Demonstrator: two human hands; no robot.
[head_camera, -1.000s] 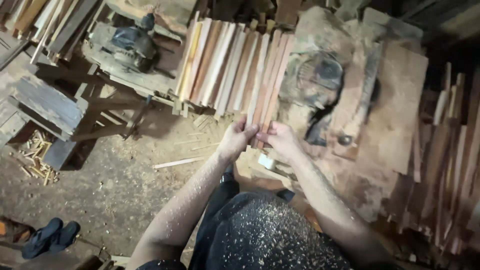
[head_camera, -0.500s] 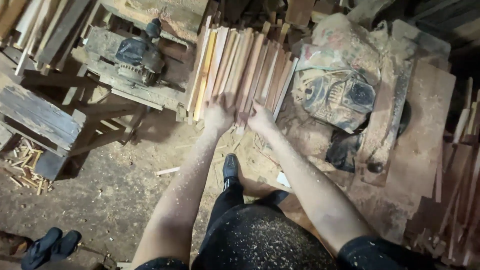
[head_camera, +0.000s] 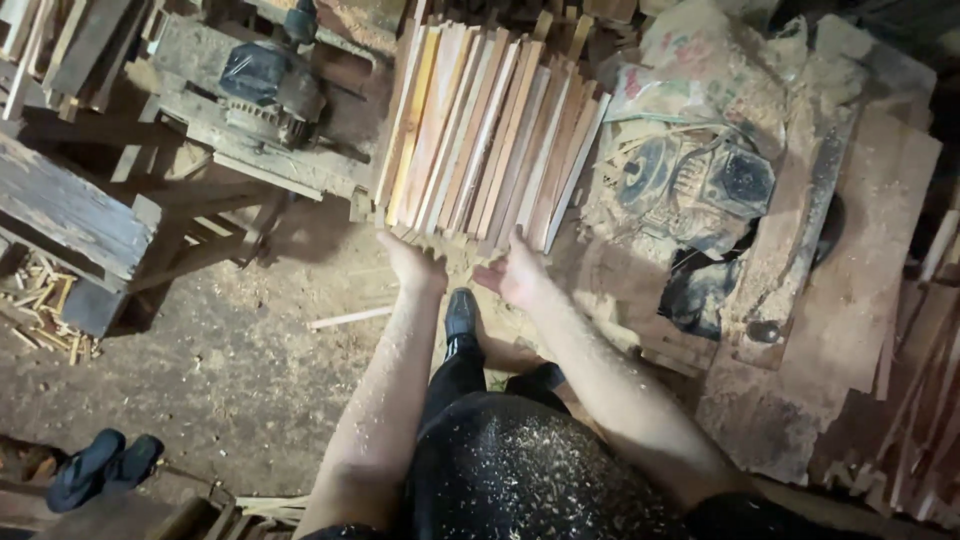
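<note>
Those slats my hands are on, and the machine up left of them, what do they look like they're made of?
Slats: bare, unfinished wood by the look, with pale to reddish grain and rough sawn ends; both the left hand and the right hand are at their near ends. Machine: its dark motor housing looks like metal, dulled by dust, on a worn wooden base.

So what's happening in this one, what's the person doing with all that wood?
A person in a sawdust-covered workshop reaches both hands to the near ends of a stack of thin wooden slats. The left hand and right hand sit open at the slat ends, gripping nothing. A dusty electric motor stands on the left.
</note>
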